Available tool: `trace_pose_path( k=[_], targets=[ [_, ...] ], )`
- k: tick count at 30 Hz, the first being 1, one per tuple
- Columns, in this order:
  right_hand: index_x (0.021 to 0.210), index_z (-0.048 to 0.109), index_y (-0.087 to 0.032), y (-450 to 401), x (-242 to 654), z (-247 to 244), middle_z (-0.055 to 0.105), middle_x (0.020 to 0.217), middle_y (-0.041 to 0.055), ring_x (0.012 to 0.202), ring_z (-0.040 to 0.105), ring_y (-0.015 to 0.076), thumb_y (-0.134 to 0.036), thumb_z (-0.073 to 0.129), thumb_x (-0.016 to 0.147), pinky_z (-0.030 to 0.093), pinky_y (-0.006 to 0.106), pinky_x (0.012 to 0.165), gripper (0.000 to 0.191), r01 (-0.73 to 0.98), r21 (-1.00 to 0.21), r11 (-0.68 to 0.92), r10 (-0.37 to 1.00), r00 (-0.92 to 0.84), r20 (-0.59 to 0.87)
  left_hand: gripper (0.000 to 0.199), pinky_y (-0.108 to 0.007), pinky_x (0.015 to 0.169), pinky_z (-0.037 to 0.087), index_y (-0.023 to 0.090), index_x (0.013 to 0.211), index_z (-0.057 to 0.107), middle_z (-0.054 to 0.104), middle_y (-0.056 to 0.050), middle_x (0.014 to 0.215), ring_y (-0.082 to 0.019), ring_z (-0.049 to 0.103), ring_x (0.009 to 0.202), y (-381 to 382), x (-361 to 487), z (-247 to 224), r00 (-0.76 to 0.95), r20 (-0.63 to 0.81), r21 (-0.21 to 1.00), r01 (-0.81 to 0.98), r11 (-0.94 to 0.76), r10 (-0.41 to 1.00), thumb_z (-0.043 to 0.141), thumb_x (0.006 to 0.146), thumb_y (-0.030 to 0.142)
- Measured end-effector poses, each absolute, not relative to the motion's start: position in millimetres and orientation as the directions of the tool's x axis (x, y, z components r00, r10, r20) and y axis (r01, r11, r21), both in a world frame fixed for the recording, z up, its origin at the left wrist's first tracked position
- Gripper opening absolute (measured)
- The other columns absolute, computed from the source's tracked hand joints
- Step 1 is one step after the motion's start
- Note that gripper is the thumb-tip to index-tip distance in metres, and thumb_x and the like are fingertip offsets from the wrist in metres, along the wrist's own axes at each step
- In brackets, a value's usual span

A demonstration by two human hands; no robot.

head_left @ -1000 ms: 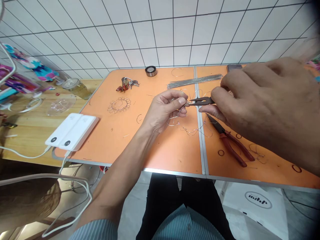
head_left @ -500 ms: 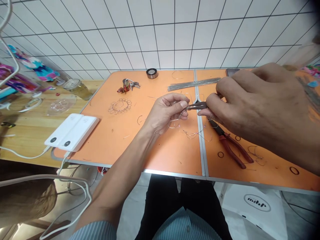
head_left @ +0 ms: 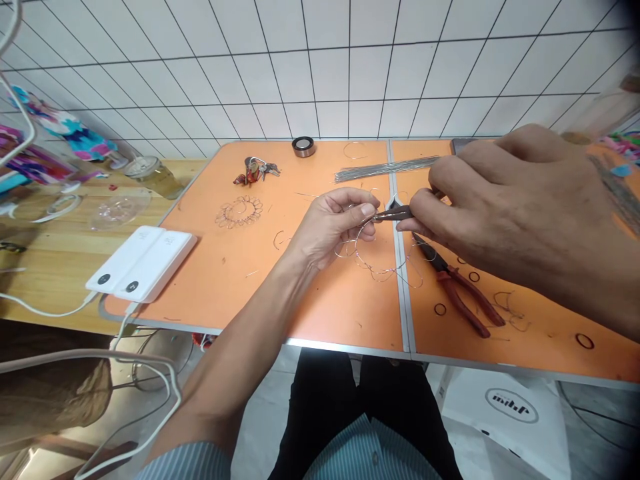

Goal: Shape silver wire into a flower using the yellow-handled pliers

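Between thumb and fingers, my left hand (head_left: pixel 345 217) pinches a thin looped wire ring (head_left: pixel 383 271) that hangs above the orange table. My right hand (head_left: pixel 500 193) is closed around pliers, whose handles it mostly hides. The dark jaws of the pliers (head_left: pixel 393 213) point left and meet the wire right at my left fingertips. Red-handled pliers (head_left: pixel 463 290) lie on the table below my right hand. A finished-looking ring of wire loops (head_left: pixel 239 212) rests on the table to the left.
Straight metal wires (head_left: pixel 385 169) lie bundled near the tiled wall. Keys (head_left: pixel 257 171) and a small round tin (head_left: pixel 303 146) sit at the back. White power banks (head_left: pixel 143 263) with cables occupy the left edge, near a lidded jar (head_left: pixel 155 177). Small dark rings (head_left: pixel 585 341) dot the right side.
Both hands keep nearly the same place and grip. The wire ring and the plier jaws have tilted slightly, and the view has shifted a little.
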State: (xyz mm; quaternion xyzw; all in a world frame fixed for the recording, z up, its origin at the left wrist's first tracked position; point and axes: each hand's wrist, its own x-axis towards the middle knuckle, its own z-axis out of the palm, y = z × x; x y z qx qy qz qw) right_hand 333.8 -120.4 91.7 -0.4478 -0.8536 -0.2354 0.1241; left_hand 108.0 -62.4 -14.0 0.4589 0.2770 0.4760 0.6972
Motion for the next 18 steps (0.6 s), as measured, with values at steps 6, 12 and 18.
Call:
trace_pose_path(
  k=[6,12,18],
  targets=[
    [0.087,0.064,-0.028,-119.2,338.5,88.1,0.062,0.088,0.0079,0.094,0.06,0.0292,-0.028,0.035,0.123,0.029,0.045,0.076,0.046,0.533,0.754,0.383,0.68,-0.715,0.16,0.051,-0.019,0.061,0.062,0.016,0.092,0.081,0.077,0.003,0.078,-0.007,0.073,0.059,-61.1,108.4,-15.7,0.393,0.061,0.9,-0.418,0.12,0.918,0.115,0.066,0.043],
    [0.08,0.06,-0.028,-119.9,342.4,83.8,0.061,0.089,0.0088,0.09,0.056,0.0289,-0.039,0.036,0.125,0.029,0.046,0.077,0.052,0.643,0.609,0.465,0.688,-0.695,0.208,0.05,-0.02,0.063,0.063,0.016,0.093,0.081,0.076,0.003,0.077,-0.008,0.072,0.06,-61.2,108.3,-16.8,0.395,0.066,0.899,-0.422,0.117,0.916,0.115,0.067,0.043],
    [0.077,0.056,-0.026,-115.8,340.0,84.1,0.063,0.086,0.009,0.089,0.059,0.0287,-0.04,0.051,0.121,0.03,0.045,0.074,0.047,0.69,0.519,0.505,0.694,-0.682,0.231,0.048,-0.02,0.063,0.063,0.017,0.092,0.08,0.075,0.003,0.076,-0.008,0.072,0.061,-60.7,108.6,-16.9,0.4,0.074,0.903,-0.416,0.109,0.914,0.114,0.069,0.043]
  ],
)
